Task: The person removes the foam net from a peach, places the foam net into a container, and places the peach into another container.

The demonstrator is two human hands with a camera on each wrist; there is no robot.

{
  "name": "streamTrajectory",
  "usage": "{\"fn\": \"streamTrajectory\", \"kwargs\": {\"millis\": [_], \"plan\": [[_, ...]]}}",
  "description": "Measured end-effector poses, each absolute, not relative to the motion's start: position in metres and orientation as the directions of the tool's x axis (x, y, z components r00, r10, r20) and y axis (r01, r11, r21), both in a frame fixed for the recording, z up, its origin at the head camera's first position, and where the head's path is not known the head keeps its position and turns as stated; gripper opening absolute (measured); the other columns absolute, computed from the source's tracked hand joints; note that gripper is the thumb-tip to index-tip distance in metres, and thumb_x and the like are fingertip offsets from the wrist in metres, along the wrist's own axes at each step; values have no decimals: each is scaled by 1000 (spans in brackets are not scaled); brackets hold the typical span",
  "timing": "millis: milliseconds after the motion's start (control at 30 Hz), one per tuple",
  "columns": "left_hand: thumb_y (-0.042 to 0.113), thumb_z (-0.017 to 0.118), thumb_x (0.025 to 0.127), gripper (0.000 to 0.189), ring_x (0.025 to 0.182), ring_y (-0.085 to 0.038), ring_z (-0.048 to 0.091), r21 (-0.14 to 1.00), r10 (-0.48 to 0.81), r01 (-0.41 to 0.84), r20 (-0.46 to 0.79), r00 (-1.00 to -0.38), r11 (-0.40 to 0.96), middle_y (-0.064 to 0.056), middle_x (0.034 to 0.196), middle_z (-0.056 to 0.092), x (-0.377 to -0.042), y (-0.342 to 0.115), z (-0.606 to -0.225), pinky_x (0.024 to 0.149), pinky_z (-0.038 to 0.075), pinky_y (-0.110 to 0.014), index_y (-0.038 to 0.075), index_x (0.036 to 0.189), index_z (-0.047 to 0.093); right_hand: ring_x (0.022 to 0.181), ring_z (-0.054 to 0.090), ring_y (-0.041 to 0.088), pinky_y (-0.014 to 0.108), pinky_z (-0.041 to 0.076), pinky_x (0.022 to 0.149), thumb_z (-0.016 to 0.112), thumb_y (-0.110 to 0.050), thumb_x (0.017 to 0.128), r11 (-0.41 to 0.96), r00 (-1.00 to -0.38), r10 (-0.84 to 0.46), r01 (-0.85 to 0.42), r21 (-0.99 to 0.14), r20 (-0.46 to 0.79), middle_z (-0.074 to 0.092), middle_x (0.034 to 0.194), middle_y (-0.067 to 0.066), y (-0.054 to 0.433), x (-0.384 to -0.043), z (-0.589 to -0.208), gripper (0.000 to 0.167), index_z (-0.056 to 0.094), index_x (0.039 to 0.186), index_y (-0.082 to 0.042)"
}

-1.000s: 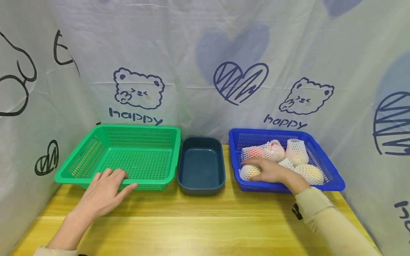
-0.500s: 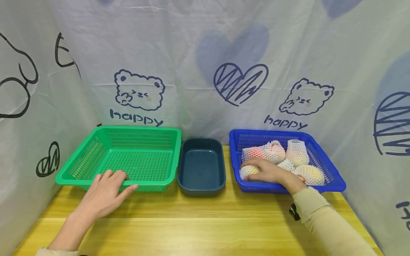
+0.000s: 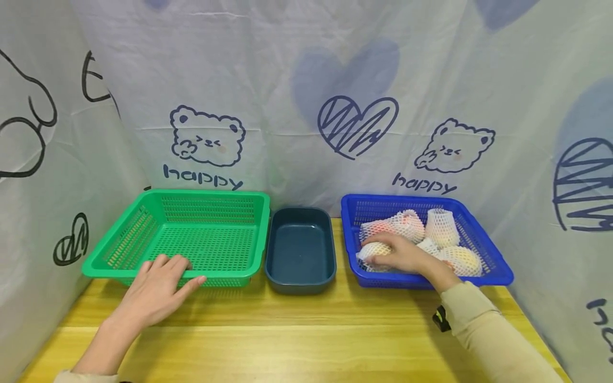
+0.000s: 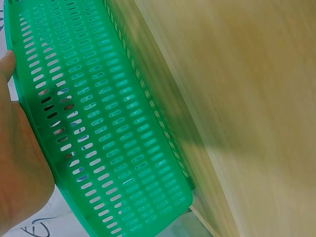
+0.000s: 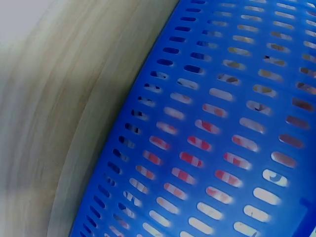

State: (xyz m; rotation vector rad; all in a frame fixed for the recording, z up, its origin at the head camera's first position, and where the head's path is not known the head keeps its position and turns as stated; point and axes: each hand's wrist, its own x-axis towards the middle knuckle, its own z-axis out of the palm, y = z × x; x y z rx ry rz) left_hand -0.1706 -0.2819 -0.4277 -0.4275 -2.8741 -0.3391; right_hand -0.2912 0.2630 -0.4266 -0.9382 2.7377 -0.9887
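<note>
In the head view, my right hand [image 3: 399, 254] reaches over the front rim of the blue basket [image 3: 397, 198]. Its fingers and thumb grip a round yellowish fruit [image 3: 373, 250] in a white foam net at the basket's front left corner. Reddish netted fruit [image 3: 411, 227] lies just behind that hand. My left hand [image 3: 155, 291] rests on the front rim of the green basket [image 3: 225, 273], fingertips over the edge and thumb stretched along it. The right wrist view shows the blue slotted wall [image 5: 148, 118], with the right hand and the gripped fruit hidden behind it.
Between the baskets stands a dark teal rectangular container [image 3: 300, 287]. A pale netted fruit [image 3: 442, 231] and a yellowish one [image 3: 463, 261] lie right of my hand in the blue basket. A printed white curtain [image 3: 287, 154] hangs behind the wooden table [image 3: 287, 340].
The right fingers have closed in around the yellowish fruit, which has turned slightly in its net. My left hand stays in place on the green rim.
</note>
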Motion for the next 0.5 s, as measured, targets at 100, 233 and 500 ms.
{"fn": "streamTrajectory", "kwargs": {"millis": [100, 233, 500], "plan": [[58, 54, 104, 47, 96, -23, 49, 196, 261, 310, 241, -935, 930, 1, 109, 65, -171, -282, -427, 79, 32, -42, 13, 112, 65, 126, 59, 33, 57, 44, 109, 79, -26, 93, 611, -831, -536, -503, -612, 149, 69, 129, 8, 264, -288, -423, 37, 72, 125, -10], [58, 53, 104, 48, 97, -24, 49, 203, 262, 310, 231, -937, 929, 0, 111, 65, -172, -282, -427, 79, 32, -44, 13, 113, 65, 133, 55, 36, 59, 39, 113, 80, -25, 93, 603, -854, -490, -477, -640, 174, 66, 136, 10, 265, -285, -416, 39, 71, 128, -11], [58, 53, 104, 46, 95, -23, 49, 206, 260, 307, 227, -939, 929, 2, 107, 64, -173, -282, -428, 79, 31, -43, 14, 110, 64, 137, 52, 36, 61, 39, 112, 78, -25, 96, 572, -867, -437, -473, -671, 238, 64, 140, 10, 264, -272, -397, 42, 68, 134, -11]]}}
